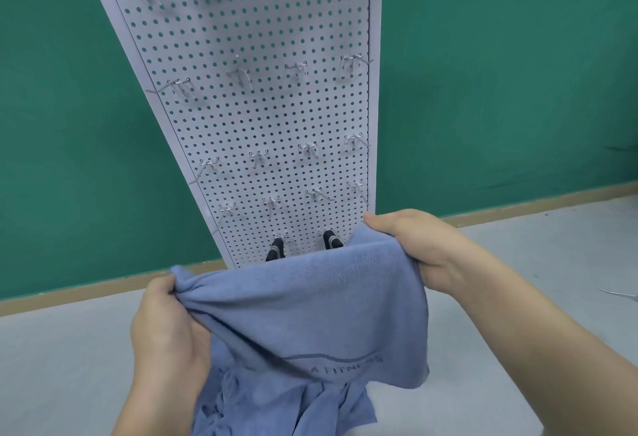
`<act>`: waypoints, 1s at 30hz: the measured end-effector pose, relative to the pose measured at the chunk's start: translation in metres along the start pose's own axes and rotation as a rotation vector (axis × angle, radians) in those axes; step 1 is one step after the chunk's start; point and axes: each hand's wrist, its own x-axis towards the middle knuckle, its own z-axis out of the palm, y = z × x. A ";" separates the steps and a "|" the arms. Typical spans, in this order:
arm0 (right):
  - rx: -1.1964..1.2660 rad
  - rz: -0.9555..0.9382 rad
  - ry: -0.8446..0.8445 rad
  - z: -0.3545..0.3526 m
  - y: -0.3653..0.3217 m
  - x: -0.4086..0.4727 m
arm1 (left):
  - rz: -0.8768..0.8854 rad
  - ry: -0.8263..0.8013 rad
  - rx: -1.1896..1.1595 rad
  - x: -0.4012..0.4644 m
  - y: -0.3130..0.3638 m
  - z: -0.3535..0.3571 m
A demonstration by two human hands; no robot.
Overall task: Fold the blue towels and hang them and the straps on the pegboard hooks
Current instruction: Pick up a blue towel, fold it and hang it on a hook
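Before green wall (86, 125), both hands' grips stretch blue towel (303, 301) taut.

I see a pale grey floor (69, 366) running up to a tan skirting strip (103, 289) at the foot of the green wall (483, 90). The white pegboard (262, 125) stands on that floor against the wall, two dark strap ends (276, 251) hanging near its base. At the far right edge a thin metal piece (619, 294) lies on the floor, possibly a loose hook, though I can't make it out clearly.
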 end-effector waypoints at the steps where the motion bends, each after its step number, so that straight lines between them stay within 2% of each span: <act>1: 0.053 0.006 -0.017 0.000 0.000 0.000 | 0.011 -0.016 -0.006 -0.002 0.000 0.001; 3: 0.168 0.021 -0.050 0.001 -0.002 -0.002 | 0.030 -0.044 0.001 -0.012 0.002 0.007; 6: 0.305 0.061 -0.124 0.000 -0.004 -0.004 | 0.130 -0.078 0.129 -0.021 0.000 0.006; 10: 0.342 0.104 -0.173 0.000 -0.005 -0.008 | 0.148 -0.106 0.161 -0.017 0.000 0.001; 19: 0.313 0.123 -0.031 -0.002 -0.003 -0.003 | 0.145 -0.129 0.127 -0.017 -0.001 -0.001; 26: 0.304 0.124 -0.045 -0.002 -0.004 -0.005 | 0.179 -0.076 0.121 -0.017 -0.002 0.000; 30: 0.272 0.090 0.036 -0.002 -0.002 -0.001 | 0.186 -0.062 0.125 -0.018 -0.002 -0.001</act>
